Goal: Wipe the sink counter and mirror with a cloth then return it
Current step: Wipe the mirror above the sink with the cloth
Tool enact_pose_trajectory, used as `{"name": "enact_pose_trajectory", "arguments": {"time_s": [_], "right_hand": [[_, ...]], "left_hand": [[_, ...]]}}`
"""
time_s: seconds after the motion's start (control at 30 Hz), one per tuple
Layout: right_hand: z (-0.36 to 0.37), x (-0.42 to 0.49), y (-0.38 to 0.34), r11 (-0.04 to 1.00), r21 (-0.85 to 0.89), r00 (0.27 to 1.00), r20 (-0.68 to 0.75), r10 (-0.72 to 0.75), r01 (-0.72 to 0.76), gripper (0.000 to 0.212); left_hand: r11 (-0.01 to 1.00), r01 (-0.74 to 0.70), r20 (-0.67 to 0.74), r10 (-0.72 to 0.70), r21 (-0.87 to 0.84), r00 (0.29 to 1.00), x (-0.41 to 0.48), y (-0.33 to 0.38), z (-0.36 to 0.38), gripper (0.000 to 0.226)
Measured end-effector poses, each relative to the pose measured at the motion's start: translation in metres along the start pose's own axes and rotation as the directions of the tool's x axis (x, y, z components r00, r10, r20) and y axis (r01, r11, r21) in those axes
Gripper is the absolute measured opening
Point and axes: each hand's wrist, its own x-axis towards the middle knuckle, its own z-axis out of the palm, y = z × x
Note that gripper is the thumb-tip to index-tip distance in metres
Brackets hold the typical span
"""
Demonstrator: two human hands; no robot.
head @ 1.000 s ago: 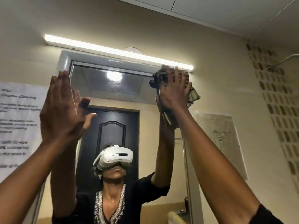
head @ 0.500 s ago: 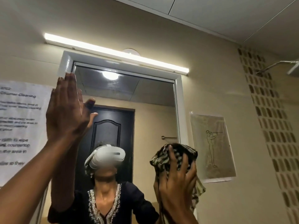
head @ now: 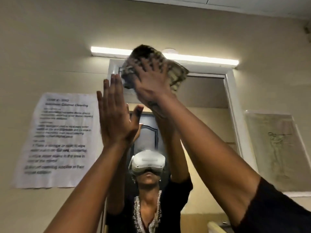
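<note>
A white-framed mirror [head: 208, 105] hangs on the beige wall ahead and reflects a person with a white headset. My right hand [head: 151, 84] presses a striped green-and-dark cloth [head: 176, 73] flat against the mirror's top left corner, fingers spread over it. My left hand [head: 116, 118] is raised flat with its palm on the mirror's left edge, fingers together and straight, holding nothing. The sink counter is out of view below.
A tube light [head: 202, 58] runs above the mirror. A printed instruction sheet [head: 58, 140] is taped to the wall at the left. A line drawing on paper [head: 277, 148] hangs at the right. A dark door shows in the reflection.
My right hand has swept the cloth from the mirror's lower right up to its top left corner. The view has shifted to the left. My left hand stays flat at the mirror's left edge.
</note>
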Motion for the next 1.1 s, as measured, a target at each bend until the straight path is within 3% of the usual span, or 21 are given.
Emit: {"name": "enact_pose_trajectory", "arguments": {"time_s": [0.13,0.17,0.23,0.3,0.4,0.47,0.53,0.67,0.73,0.77,0.83,0.9,1.0,1.1], "right_hand": [[0.021,0.033,-0.061,0.931,0.067,0.907,0.21,-0.364,0.359,0.053],[0.023,0.033,-0.065,0.926,0.135,0.901,0.217,-0.376,0.353,0.052],[0.022,0.021,-0.066,0.929,0.306,0.939,0.2,-0.279,0.21,0.043],[0.016,-0.008,-0.07,0.89,0.393,0.93,0.179,-0.32,0.231,0.041],[-0.002,-0.075,-0.085,0.803,0.375,0.83,0.136,-0.542,0.463,0.033],[-0.004,-0.132,-0.094,0.729,0.394,0.758,0.113,-0.643,0.56,0.024],[-0.003,-0.189,-0.101,0.682,0.437,0.699,0.152,-0.699,0.587,0.03],[-0.014,-0.226,-0.079,0.659,0.45,0.626,0.246,-0.74,0.603,0.047],[-0.015,-0.206,-0.059,0.7,0.445,0.66,0.271,-0.7,0.559,0.045],[-0.013,-0.19,-0.046,0.759,0.427,0.717,0.296,-0.631,0.491,0.044],[-0.012,-0.144,-0.012,0.886,0.374,0.85,0.338,-0.405,0.274,0.047],[-0.017,-0.097,0.027,0.95,0.302,0.94,0.294,-0.175,0.082,0.048],[-0.024,-0.061,0.053,0.991,0.117,0.988,0.145,0.046,-0.063,0.047],[-0.012,-0.087,0.021,0.998,0.037,0.996,0.078,0.046,-0.049,0.049]], "left_hand": [[0.995,0.05,-0.033,-0.053,-0.088,0.998,0.0,-0.004,-0.003,0.085],[0.991,0.059,-0.034,-0.064,-0.122,0.997,0.0,-0.004,-0.003,0.086],[0.977,0.093,-0.017,-0.098,-0.19,0.995,0.002,-0.005,-0.003,0.084],[0.933,0.181,-0.044,-0.204,-0.312,0.978,0.002,-0.008,-0.007,0.071],[0.697,0.336,-0.058,-0.475,-0.634,0.878,-0.017,-0.025,-0.032,0.059],[0.561,0.361,-0.008,-0.549,-0.745,0.836,-0.045,-0.037,-0.06,0.062],[0.547,0.426,0.12,-0.506,-0.721,0.854,-0.073,-0.042,-0.085,0.074],[0.649,0.514,0.389,-0.342,-0.561,0.856,-0.089,-0.038,-0.108,0.085],[0.671,0.52,0.419,-0.327,-0.528,0.847,-0.076,-0.034,-0.107,0.091],[0.679,0.5,0.401,-0.315,-0.538,0.86,-0.069,-0.03,-0.104,0.092],[0.709,0.471,0.359,-0.318,-0.525,0.878,-0.059,-0.017,-0.093,0.094],[0.777,0.458,0.327,-0.338,-0.432,0.882,-0.057,-0.007,-0.078,0.097],[0.935,0.322,0.255,-0.279,-0.148,0.926,-0.07,-0.008,-0.055,0.081],[0.979,0.203,0.215,-0.195,-0.015,0.957,-0.081,-0.011,-0.047,0.073]]}}
